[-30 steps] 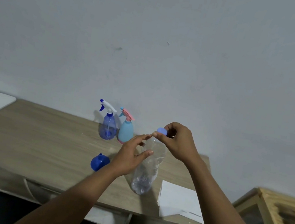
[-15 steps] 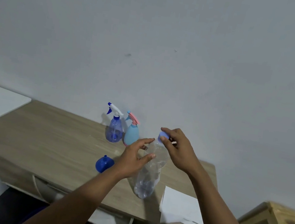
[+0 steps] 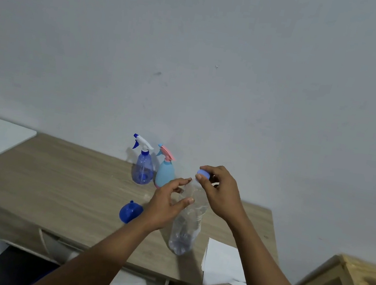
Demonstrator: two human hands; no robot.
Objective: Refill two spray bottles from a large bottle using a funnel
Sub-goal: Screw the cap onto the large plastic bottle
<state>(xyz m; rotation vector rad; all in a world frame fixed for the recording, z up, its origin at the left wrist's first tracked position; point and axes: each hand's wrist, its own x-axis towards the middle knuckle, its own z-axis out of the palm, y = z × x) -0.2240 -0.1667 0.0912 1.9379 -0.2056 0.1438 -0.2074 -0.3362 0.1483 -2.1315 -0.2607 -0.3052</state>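
The large bottle point(image 3: 185, 229) is standing just right of the frame's centre, on the desk point(image 3: 55, 184) near its front edge. The left hand point(image 3: 166, 207) is curling thumb and fingers round its shoulder. The right hand point(image 3: 220, 195) is pinching the pale blue cap point(image 3: 203, 175) at the top; whether the cap is sitting on the threads or already free is not showing.

The clear walls are looking thin and ribbed, so the bottle is probably going to dent under a hard squeeze. Gripping at the stiffer shoulder is seeming wisest, and I cannot read how full, and so how heavy, it is.

The funnel point(image 3: 129, 212) is lying to its left. The blue spray bottle point(image 3: 143, 167) and the turquoise spray bottle point(image 3: 165, 174) are standing behind, close to the grey wall point(image 3: 192, 70). The wood-grain desk is looking smooth and level, and a white sheet point(image 3: 223, 261) is lying at lower right.
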